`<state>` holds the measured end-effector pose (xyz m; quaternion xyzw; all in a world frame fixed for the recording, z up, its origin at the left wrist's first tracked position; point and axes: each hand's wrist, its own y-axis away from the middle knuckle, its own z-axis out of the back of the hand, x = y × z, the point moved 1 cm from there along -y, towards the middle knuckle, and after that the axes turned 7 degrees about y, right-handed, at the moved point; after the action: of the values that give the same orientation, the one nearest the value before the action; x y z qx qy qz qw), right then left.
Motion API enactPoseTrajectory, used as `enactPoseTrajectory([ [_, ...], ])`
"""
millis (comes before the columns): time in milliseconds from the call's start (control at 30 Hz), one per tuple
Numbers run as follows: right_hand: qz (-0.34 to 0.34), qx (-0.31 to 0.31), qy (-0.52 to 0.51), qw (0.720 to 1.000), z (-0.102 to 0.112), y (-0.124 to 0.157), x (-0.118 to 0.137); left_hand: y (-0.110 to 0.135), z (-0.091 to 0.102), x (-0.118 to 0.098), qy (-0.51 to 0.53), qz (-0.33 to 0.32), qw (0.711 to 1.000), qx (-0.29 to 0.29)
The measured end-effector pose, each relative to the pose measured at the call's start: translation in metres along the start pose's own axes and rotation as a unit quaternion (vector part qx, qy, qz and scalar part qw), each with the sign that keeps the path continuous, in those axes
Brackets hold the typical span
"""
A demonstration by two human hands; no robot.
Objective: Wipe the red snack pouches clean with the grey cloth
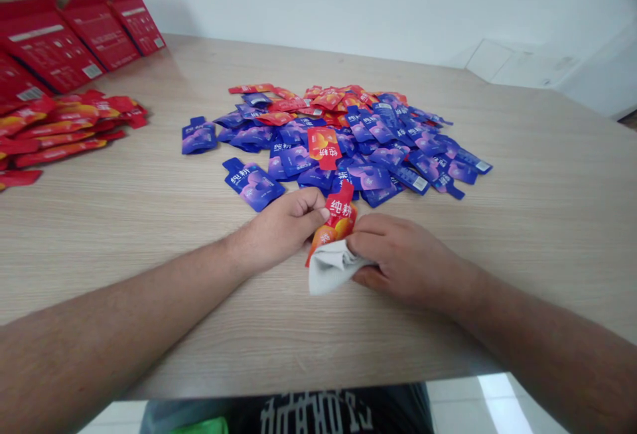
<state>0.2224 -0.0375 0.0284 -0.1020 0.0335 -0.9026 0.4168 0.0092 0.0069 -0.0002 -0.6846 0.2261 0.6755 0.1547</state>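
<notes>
A red and orange pouch [342, 210] with white lettering is held upright just in front of a mixed heap. My left hand [283, 221] pinches its left edge between thumb and fingers. In my right hand [398, 255] is a folded whitish cloth [331, 271], pressed against the lower part of the pouch and covering its bottom corner. Behind both hands spreads the heap of blue-purple pouches [371, 175] and red pouches [331, 99]. A single blue pouch [253, 185] lies close beyond my left hand.
Red printed boxes [54, 49] stand at the back left of the wooden table [164, 221]. Before them lies a pile of red-orange pouches [70, 125]. A white wall [318, 9] rises behind the table. The table's front edge runs close to the body.
</notes>
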Motion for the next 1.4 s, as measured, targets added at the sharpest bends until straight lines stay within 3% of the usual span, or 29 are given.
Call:
enactPoseTrajectory([
  [100,0.012,0.013,-0.036,0.999,0.003,0.0,0.0,0.0,0.0,0.003,0.028,-0.004,1.0,0.0],
  [200,-0.043,-0.029,-0.142,0.988,0.009,0.001,-0.013,-0.002,0.0,0.005,0.107,-0.004,0.994,-0.001],
  [267,-0.107,-0.087,-0.256,0.957,0.012,0.004,-0.021,-0.002,-0.002,0.004,0.173,0.0,0.985,-0.012],
  [333,-0.168,-0.142,-0.359,0.907,0.013,0.007,-0.028,-0.001,-0.004,-0.001,0.232,0.005,0.972,-0.044],
  [433,-0.216,-0.183,-0.435,0.855,0.008,0.009,-0.035,0.002,-0.004,-0.009,0.29,0.056,0.953,-0.063],
  [533,-0.199,-0.168,-0.441,0.859,0.0,0.007,-0.036,0.007,-0.003,-0.014,0.332,0.169,0.927,0.038],
  [633,-0.136,-0.114,-0.458,0.871,-0.006,0.002,-0.032,0.012,-0.003,-0.012,0.378,0.272,0.871,0.154],
  [700,-0.103,-0.085,-0.487,0.863,-0.007,0.001,-0.028,0.014,-0.005,-0.009,0.384,0.31,0.849,0.189],
  [767,-0.087,-0.071,-0.507,0.855,-0.006,0.001,-0.024,0.015,-0.008,-0.007,0.369,0.316,0.852,0.194],
  [933,-0.112,-0.079,-0.512,0.848,-0.004,0.004,-0.024,0.015,-0.019,-0.007,0.317,0.221,0.914,0.122],
  [1067,-0.188,-0.098,-0.446,0.87,-0.001,0.004,-0.032,0.009,-0.019,-0.005,0.286,0.089,0.954,0.005],
  [1133,-0.218,-0.101,-0.409,0.88,0.001,0.002,-0.035,0.006,-0.015,-0.003,0.262,0.052,0.964,-0.006],
  [1200,-0.241,-0.099,-0.384,0.886,0.003,0.001,-0.037,0.004,-0.01,-0.002,0.173,0.022,0.985,-0.001],
  [1267,-0.248,-0.09,-0.37,0.891,0.003,0.0,-0.036,0.004,-0.006,-0.003,0.014,-0.013,1.0,-0.008],
  [1333,-0.244,-0.081,-0.371,0.892,0.002,0.0,-0.034,0.005,-0.004,-0.006,-0.137,-0.046,0.989,-0.025],
  [1400,-0.236,-0.076,-0.381,0.891,0.001,0.0,-0.032,0.006,-0.002,-0.01,-0.214,-0.065,0.974,-0.037],
])
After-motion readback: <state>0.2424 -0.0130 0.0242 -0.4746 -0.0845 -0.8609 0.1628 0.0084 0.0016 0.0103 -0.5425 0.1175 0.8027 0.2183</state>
